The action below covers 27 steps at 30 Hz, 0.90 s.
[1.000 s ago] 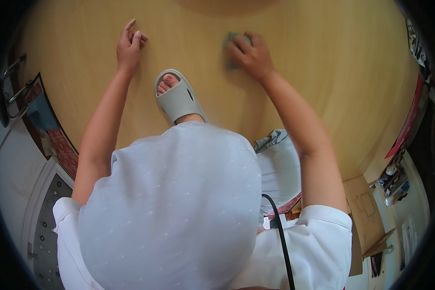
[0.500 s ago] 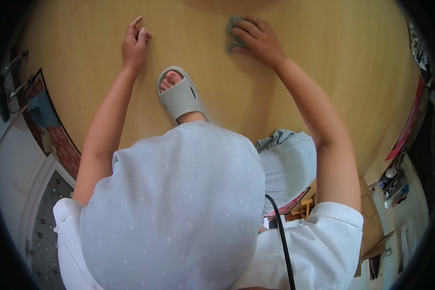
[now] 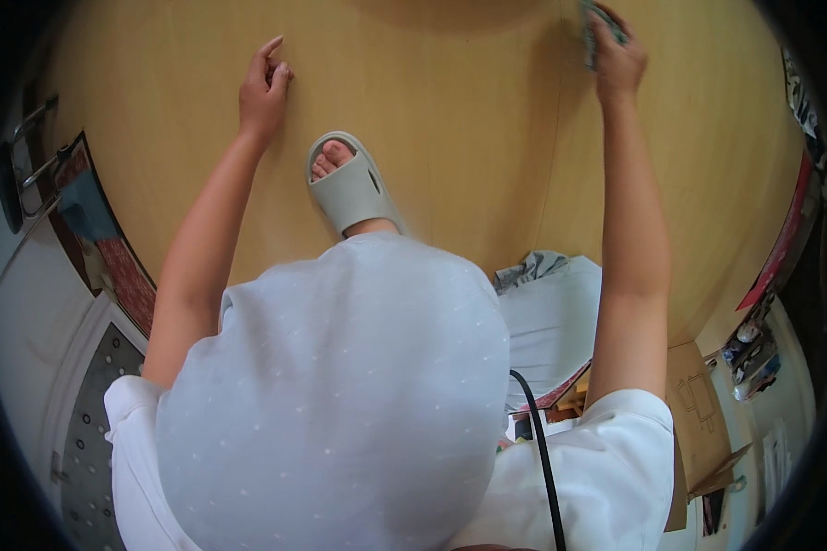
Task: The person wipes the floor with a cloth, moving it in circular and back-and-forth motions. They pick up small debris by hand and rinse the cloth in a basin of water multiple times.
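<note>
My right hand (image 3: 621, 61) is raised at the top right, its fingers closed round a folded dull-green cloth (image 3: 590, 41). The cloth's lower edge sticks out on the left side of the hand. Over the pale wood-look floor (image 3: 413, 101), my left hand (image 3: 265, 90) holds nothing. Its index finger points away from me, while the other fingers curl loosely. Between the two arms, my foot in a grey slide sandal (image 3: 351, 191) stands on the floor.
At the left stand a metal-legged chair (image 3: 29, 170) and a red and blue mat (image 3: 110, 239). A grey-trousered leg (image 3: 553, 303) is bent at my right. An open cardboard box (image 3: 698, 404) lies at the lower right, with a red-edged item (image 3: 781, 234) above it.
My right hand has swept to the right with the green cloth, and its wrist has turned. My left hand has barely shifted.
</note>
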Each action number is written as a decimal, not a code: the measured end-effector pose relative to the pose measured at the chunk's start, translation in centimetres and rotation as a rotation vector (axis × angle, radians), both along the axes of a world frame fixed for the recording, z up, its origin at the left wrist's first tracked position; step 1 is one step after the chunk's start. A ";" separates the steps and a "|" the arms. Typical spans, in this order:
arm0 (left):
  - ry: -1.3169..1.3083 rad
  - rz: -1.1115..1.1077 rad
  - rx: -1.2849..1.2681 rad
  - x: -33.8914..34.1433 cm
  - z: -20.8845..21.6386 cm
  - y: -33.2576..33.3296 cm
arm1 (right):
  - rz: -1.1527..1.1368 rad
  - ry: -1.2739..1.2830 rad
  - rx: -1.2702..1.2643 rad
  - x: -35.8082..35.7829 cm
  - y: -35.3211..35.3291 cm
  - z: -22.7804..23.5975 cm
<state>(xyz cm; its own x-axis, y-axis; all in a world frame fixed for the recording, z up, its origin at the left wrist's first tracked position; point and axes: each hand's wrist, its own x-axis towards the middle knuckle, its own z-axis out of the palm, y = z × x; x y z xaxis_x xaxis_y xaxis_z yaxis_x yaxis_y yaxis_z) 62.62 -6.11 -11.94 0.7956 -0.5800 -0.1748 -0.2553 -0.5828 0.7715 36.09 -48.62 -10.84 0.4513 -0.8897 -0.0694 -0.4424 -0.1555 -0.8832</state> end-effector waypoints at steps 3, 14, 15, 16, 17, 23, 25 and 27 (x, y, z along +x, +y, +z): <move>0.102 -0.029 0.013 -1.0 0.7 -2.1 | -0.242 -0.009 -0.078 -6.1 -7.4 -3.3; 0.209 0.004 -0.003 -0.3 1.4 -1.6 | 0.819 -0.046 -0.552 5.2 13.7 -2.5; 0.170 0.013 -0.001 -0.3 1.1 -1.4 | 0.843 -0.038 -0.535 3.9 15.8 -1.9; 0.169 0.007 0.000 -0.3 0.9 -1.2 | 0.864 -0.026 -0.514 2.0 17.8 -1.3; 0.153 -0.008 -0.008 -0.4 0.8 -1.5 | 0.895 -0.006 -0.493 -0.5 19.1 -1.3; 0.178 -0.008 0.005 0.2 0.7 -1.3 | 0.502 0.048 -0.112 -8.6 17.9 3.5; 0.206 0.005 -0.009 -0.1 1.3 -0.4 | -0.098 0.085 0.246 -12.8 13.2 4.7; 0.148 -0.007 0.012 0.0 2.1 -0.9 | -0.479 -0.336 0.358 -17.9 5.8 4.8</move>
<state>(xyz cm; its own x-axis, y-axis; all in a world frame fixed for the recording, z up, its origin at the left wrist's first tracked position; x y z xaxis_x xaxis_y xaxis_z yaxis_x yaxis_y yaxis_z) 62.64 -7.00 -9.86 0.7565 -0.5826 -0.2972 -0.1432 -0.5910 0.7939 18.23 -42.81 -6.02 0.0623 -0.9450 -0.3212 -0.0825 0.3158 -0.9452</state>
